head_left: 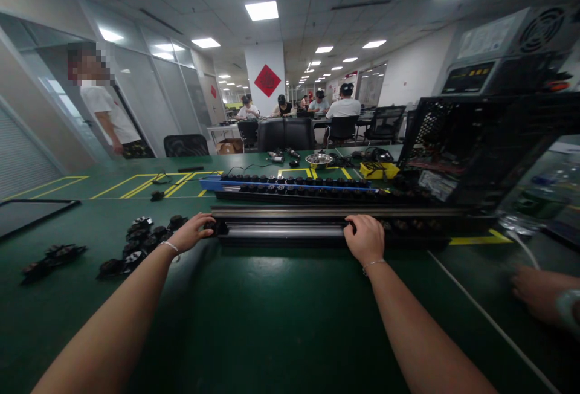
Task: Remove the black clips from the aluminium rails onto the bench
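A long black and silver metal rail (285, 232) lies crosswise on the green table in front of me. At its left end my left hand (193, 234) pinches a small black part, mostly hidden by the fingers; whether it is separate from the rail I cannot tell. Farther right, my right hand (366, 238) is closed over the rail, fingers curled over its upper edge. Past the right hand, dark round parts show along the rail's line. Behind it lies a second rail with a blue end (211, 184), bearing rows of black round parts.
Loose black parts (140, 240) lie in a heap at left, near a smaller cluster (52, 261). A metal bowl (318, 159) and yellow bin (378, 170) stand behind the rails. A computer case (453, 146) is at right, a co-worker's hand (539, 294) at the right edge.
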A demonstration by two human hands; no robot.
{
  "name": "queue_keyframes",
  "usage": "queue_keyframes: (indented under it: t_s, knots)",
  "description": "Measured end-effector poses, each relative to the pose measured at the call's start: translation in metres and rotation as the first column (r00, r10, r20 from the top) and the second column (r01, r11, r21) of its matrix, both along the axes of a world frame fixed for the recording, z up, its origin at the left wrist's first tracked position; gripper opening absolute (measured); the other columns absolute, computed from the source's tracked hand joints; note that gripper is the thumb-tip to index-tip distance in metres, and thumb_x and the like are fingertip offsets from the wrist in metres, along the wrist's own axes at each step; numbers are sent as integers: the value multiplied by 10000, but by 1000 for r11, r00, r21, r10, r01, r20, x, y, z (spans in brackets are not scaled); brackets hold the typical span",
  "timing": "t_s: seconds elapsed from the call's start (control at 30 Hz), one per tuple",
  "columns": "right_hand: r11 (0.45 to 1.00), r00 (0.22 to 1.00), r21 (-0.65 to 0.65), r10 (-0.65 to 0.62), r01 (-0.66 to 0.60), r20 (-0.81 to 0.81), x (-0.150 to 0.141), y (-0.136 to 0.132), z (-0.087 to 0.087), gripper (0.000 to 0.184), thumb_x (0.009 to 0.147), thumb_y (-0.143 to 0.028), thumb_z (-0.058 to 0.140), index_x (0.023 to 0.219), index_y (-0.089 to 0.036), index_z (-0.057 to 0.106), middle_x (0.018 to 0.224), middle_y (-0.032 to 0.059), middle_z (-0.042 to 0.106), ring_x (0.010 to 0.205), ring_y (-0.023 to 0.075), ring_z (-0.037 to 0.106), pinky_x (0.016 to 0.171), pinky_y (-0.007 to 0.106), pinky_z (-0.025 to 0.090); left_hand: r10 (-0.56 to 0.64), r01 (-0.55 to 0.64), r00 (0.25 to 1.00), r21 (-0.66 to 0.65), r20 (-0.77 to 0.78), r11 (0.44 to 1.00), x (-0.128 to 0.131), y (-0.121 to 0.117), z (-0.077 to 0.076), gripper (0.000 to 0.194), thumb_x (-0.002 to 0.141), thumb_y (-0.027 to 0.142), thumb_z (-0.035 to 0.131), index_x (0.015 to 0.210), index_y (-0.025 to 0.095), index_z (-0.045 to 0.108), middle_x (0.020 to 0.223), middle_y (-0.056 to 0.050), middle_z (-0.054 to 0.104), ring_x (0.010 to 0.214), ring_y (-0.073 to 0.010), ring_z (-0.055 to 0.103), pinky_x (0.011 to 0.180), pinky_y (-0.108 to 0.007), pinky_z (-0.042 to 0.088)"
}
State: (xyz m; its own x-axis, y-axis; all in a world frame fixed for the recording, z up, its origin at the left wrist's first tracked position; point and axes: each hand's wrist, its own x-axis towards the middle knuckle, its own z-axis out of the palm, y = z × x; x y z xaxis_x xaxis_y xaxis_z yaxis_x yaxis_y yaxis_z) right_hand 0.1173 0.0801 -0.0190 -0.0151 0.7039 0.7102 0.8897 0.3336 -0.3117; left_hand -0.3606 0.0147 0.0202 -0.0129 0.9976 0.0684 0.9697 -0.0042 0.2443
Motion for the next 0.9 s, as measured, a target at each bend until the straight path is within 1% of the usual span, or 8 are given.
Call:
queue_keyframes:
  t_s: [0.1,0.27,0.43,0.57,0.7,0.77,0.83,0.9]
  knots:
    - [1000,1000,0,-4,4,1,0,0,0,210,723,-199,476,838,-202,650,888,56,658,930,227,523,879,368,341,58,-58,998,1,-30,998,-24,-11,-5,656,705,687,372,1092,208,598,1351,-82,486,1294,-272,355,1075,-404,290]
    - [1000,1000,-1,-14,14,11,0,-1,1,211,723,-204,470,837,-197,646,897,59,657,932,224,527,885,362,339,109,-114,977,-13,-184,993,-55,-35,-12,584,697,619,447,1088,227,633,1326,-91,516,1296,-312,346,1070,-445,268]
    - [1000,1000,-1,-11,11,20,1,-1,1,216,723,-208,465,841,-197,645,898,59,657,924,228,529,869,367,353,212,-229,941,-34,-263,973,-69,-53,-16,487,727,536,454,1127,305,610,1384,-59,462,1350,-353,225,996,-567,296]
    - [1000,1000,6,3,-3,17,2,0,1,219,717,-205,468,835,-193,653,907,65,641,930,229,520,865,368,361,231,-250,933,-35,-276,968,-75,-58,-18,510,741,524,446,1184,306,575,1402,-55,439,1356,-328,216,1015,-549,286]
    - [1000,1000,18,-18,17,25,3,0,0,216,723,-203,483,823,-190,673,880,75,611,928,237,508,850,373,377,259,-276,923,-19,-285,961,-68,-58,-15,621,707,525,500,1271,264,506,1429,-87,398,1359,-373,194,1030,-595,249]
    - [1000,999,12,-13,13,44,4,0,-1,220,733,-207,487,839,-191,679,865,74,604,919,234,510,840,369,386,281,-281,923,40,-262,959,-56,-55,-11,679,705,528,509,1311,226,459,1437,-101,381,1356,-387,192,1043,-592,240]
    - [1000,997,-6,5,-5,74,7,0,-1,228,749,-214,484,863,-188,680,856,71,605,915,229,514,836,362,390,276,-249,938,144,-209,958,-37,-49,-7,654,748,488,474,1314,161,447,1427,-118,391,1355,-366,211,1072,-535,245]
    - [1000,995,-16,21,-20,102,8,0,-1,236,764,-223,479,886,-184,677,858,70,611,929,227,518,846,357,390,227,-189,964,248,-135,950,-10,-40,-1,588,793,431,433,1280,101,462,1387,-134,435,1351,-315,248,1106,-464,230]
